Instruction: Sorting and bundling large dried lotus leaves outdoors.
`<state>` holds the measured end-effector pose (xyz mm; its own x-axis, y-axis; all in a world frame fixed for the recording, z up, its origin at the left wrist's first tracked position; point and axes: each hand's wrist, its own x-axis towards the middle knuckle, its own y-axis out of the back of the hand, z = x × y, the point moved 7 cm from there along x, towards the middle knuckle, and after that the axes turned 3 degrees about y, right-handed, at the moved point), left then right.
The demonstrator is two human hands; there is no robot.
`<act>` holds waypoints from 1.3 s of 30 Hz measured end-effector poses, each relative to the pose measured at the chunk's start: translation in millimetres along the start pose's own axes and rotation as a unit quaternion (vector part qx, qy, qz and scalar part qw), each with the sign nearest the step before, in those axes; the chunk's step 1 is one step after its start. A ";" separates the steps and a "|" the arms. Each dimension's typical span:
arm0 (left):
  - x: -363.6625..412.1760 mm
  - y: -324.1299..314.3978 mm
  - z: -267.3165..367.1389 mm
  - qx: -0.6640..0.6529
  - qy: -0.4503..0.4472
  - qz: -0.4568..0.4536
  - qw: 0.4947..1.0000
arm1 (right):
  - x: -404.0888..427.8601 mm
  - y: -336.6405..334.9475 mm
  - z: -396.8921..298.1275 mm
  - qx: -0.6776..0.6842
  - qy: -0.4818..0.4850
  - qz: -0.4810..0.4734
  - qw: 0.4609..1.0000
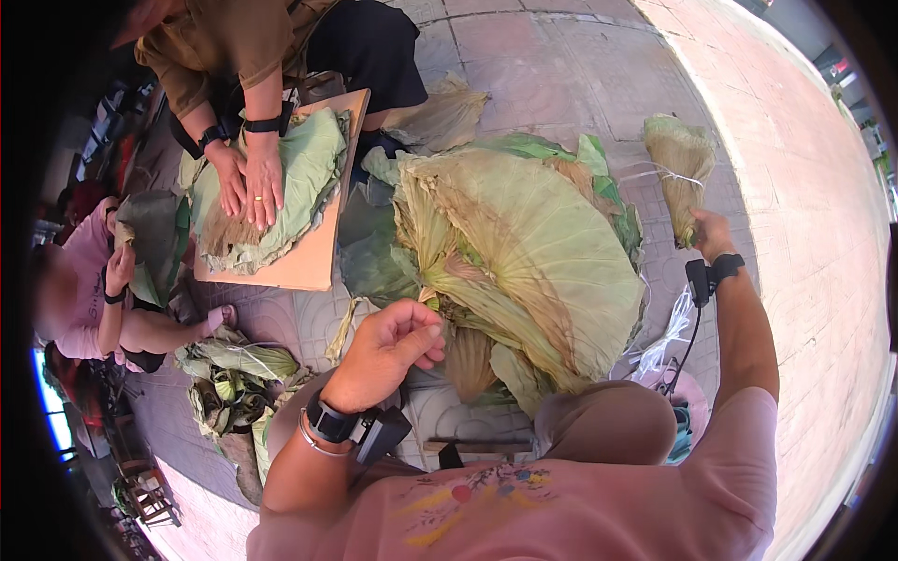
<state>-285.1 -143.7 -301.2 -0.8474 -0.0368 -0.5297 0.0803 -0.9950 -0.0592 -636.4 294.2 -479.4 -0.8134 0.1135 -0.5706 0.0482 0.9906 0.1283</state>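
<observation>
A tied bundle of dried lotus leaf is in my right hand, gripped at its narrow lower end. White string circles its middle. My left hand is in front of my body, at the left edge of a pile of large half-dried lotus leaves. Its thumb and fingers are curled together, and I see nothing between them. The top leaf is pale green with brown patches and folded towards the left, while greener leaves stick out from beneath.
White plastic strings lie right of my knee. Several rolled leaf bundles sit at the left. Opposite, a co-worker's hands press leaves on a board. Another person holds a dark leaf at far left.
</observation>
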 end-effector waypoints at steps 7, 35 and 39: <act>4.6 3.5 -7.4 0.017 0.050 0.031 0.998 | 56.3 15.5 34.1 0.107 0.042 -0.012 0.993; -14.1 41.6 9.3 0.003 0.006 0.084 0.996 | -86.7 -127.2 16.0 -0.387 0.013 -0.249 0.888; -30.1 36.8 2.2 -0.003 0.006 0.057 0.998 | -145.2 -9.8 83.1 -0.443 -0.191 -0.217 0.848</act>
<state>-257.9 -179.4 -285.5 -0.8267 -0.1484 -0.5427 0.1786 -0.9839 -0.0030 -470.6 274.3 -465.2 -0.3867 -0.0632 -0.9200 -0.8010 0.5175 0.3011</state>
